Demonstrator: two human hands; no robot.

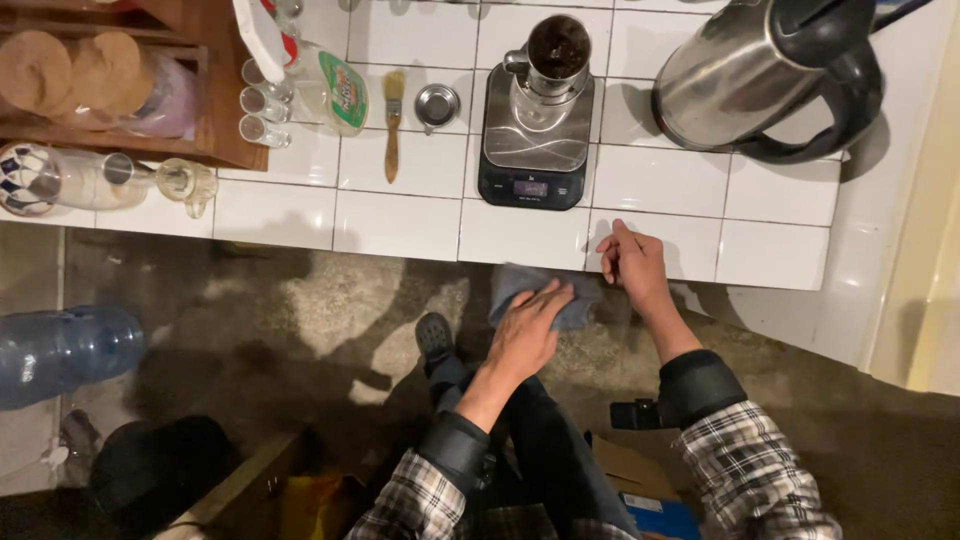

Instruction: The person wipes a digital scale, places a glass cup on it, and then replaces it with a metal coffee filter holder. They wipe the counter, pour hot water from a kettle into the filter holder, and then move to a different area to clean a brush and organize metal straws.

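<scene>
Plaid sleeves with dark cuffs come up from the bottom of the shot, and both hands meet at the near edge of the white tiled counter (400, 225). Left hand (527, 325) is spread flat, palm down, pressing a grey cloth (580, 300) that hangs just off that counter edge — fingers open on it, not bunched around it. Right hand (633, 265) sits just beside the cloth with its fingertips on the counter's front tile, loosely curled, not gripping anything.

Straight past the hands, further in on the counter, there's a dark digital scale (533, 150) with a metal plate on top, and a steel coffee grinder (553, 60) standing on it, dark grounds or beans visible inside the top. Just left of the scale sits a small metal cup (436, 105), then a wooden-handled brush (393, 125) lying flat. Right of the scale, well apart, a stainless kettle (770, 70) with a black handle.

Far left of the scale — a plastic bottle (325, 85) on its side, a few small glass vials (262, 102), a wooden tray (215, 90) and a glass jug (110, 180) lying down. Below the counter on the floor, a big blue water bottle (65, 350).
</scene>
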